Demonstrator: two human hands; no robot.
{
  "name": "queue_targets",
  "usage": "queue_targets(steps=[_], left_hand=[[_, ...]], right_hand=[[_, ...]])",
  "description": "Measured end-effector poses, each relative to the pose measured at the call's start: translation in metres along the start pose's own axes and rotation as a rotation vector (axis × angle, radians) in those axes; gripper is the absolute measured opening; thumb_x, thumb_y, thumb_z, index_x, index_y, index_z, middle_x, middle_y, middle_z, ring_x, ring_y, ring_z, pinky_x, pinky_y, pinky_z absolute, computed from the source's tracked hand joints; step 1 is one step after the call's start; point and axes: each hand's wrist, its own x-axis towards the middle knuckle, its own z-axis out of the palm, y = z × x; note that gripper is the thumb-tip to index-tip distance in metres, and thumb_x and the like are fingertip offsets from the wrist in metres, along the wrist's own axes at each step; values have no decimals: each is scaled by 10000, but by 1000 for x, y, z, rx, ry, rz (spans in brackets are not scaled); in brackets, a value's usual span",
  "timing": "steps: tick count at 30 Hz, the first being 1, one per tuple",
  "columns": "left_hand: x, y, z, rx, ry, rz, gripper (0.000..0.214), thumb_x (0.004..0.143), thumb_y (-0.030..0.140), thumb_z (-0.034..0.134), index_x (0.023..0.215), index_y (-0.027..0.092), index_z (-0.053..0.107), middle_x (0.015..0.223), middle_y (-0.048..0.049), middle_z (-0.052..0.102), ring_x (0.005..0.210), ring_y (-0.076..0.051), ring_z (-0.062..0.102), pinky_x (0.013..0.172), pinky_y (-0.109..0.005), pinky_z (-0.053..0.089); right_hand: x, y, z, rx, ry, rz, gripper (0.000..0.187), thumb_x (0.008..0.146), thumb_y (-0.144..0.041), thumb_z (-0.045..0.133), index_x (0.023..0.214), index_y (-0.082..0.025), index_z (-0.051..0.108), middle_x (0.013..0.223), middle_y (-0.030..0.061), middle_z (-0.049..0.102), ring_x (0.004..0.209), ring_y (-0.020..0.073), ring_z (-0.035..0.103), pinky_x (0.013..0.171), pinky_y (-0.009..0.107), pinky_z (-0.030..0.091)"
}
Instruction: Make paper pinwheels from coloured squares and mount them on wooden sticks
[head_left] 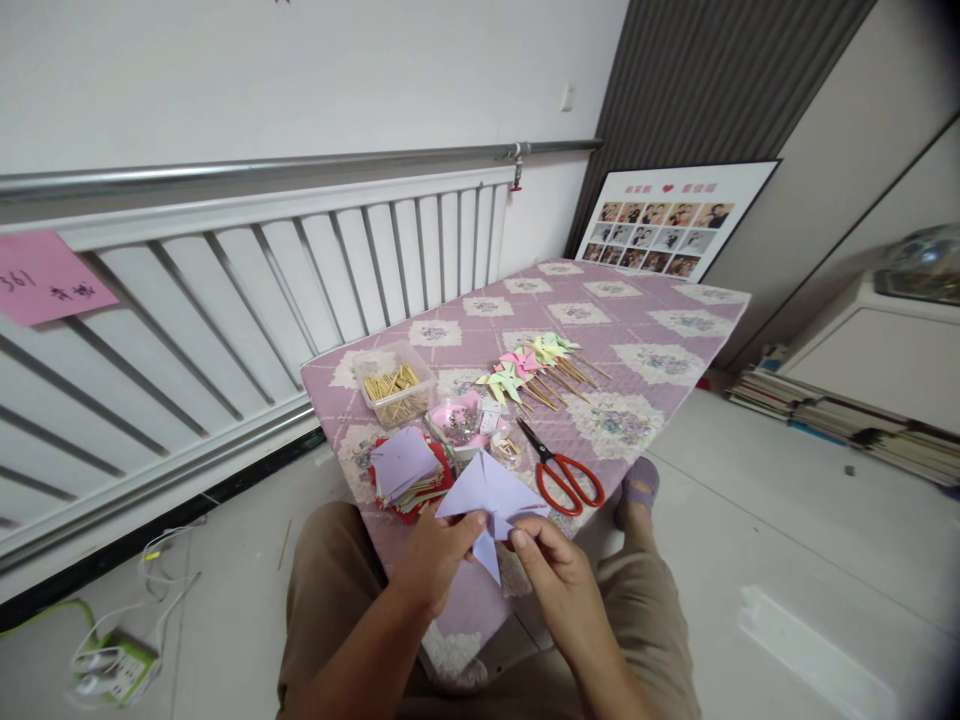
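Note:
A lavender paper pinwheel [487, 490], slit from its corners, is held up over the near end of the table. My left hand [442, 545] pinches it near the middle with thumb and fingers. On its right side, my right hand [551, 560] grips a paper flap between thumb and forefinger. Left of it lies a stack of coloured paper squares [407, 465], lavender on top. Red-handled scissors [562, 470] rest to the right, blades slightly apart. Behind the paper are a pink tray of small metal pieces [457, 420] and a small clear container [506, 447].
A plastic box of short wooden sticks [394, 390] stands at the table's left edge. Several finished pinwheels on sticks [529, 365] lie mid-table. A white radiator [360, 260] borders the left side. A photo board [667, 225] leans at the far end; a power strip [124, 670] lies on the floor.

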Motion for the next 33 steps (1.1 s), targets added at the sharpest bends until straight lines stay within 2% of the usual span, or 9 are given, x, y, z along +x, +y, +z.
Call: queue_targets(steps=[7,13,21,24,28,33], left_hand=[[-3,-4,5,-71,13,19,186,736,319,648,811,148,638,625,13,582,539,-108,460,536,-217,365],[-5,-3,6,-128,-33,74,226,758,311,648,905,140,669,764,-35,672,659,-146,557,639,-242,430],[-10,2,7,-29,28,77,196,761,291,633,885,145,674,688,-14,675,665,-159,600,628,-236,453],[-12,4,7,37,46,120,193,761,275,625,896,146,674,784,-38,712,733,-174,631,671,-246,476],[-13,7,9,68,23,199,260,767,250,608,1004,151,651,950,-71,722,879,-196,651,794,-276,492],[-14,7,12,133,47,274,285,763,238,605,1030,145,641,1047,-101,704,947,-215,645,876,-318,484]], right_hand=[[2,9,6,168,29,159,273,823,-434,592,697,-197,539,627,-33,460,601,124,429,578,238,368],[1,11,6,236,7,155,299,854,-434,563,680,-196,518,657,-32,437,648,129,427,610,249,372],[3,8,8,284,30,210,267,805,-439,634,726,-192,571,632,-39,466,606,113,433,570,231,344],[3,8,10,330,38,237,251,772,-435,673,769,-196,597,625,-41,485,587,103,424,542,214,331],[2,7,13,415,36,293,262,731,-430,710,798,-199,606,603,-45,501,535,92,403,485,198,309],[3,2,17,464,70,296,253,722,-413,717,728,-196,587,591,-49,498,521,85,389,485,195,313]])
